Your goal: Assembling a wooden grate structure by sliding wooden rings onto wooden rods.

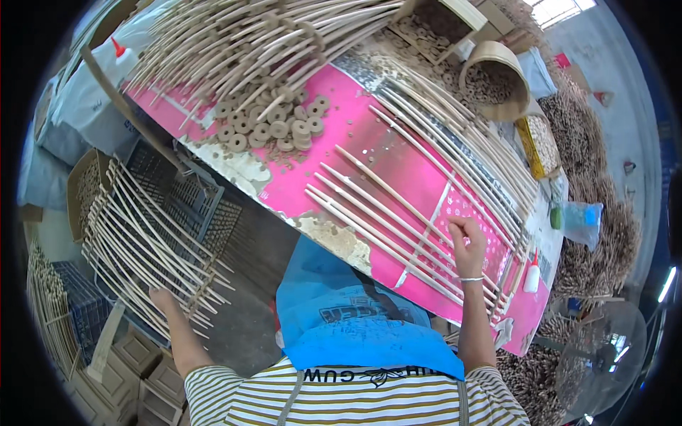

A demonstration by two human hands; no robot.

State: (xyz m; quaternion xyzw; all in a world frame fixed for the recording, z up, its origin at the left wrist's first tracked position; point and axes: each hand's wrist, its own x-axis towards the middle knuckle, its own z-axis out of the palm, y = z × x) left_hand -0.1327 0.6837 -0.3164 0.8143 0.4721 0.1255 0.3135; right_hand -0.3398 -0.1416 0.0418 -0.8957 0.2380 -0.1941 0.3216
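Observation:
My left hand is at the lower edge of a bundle of pale wooden sticks on the left. Its thumb presses against them and the other fingers are mostly hidden, seemingly closed round the sticks. Over the pink tabletop, my right hand hovers with curled fingers drawn together; whatever they hold, if anything, is too small to make out. Below and left of it, several separate wooden sticks lie side by side, their right ends near a wooden crosspiece.
Wooden rings are heaped near a large stack of sticks. More sticks lie along the far side. A round tub, a red-tipped white glue bottle and a fan are at right. A plastic crate stands left.

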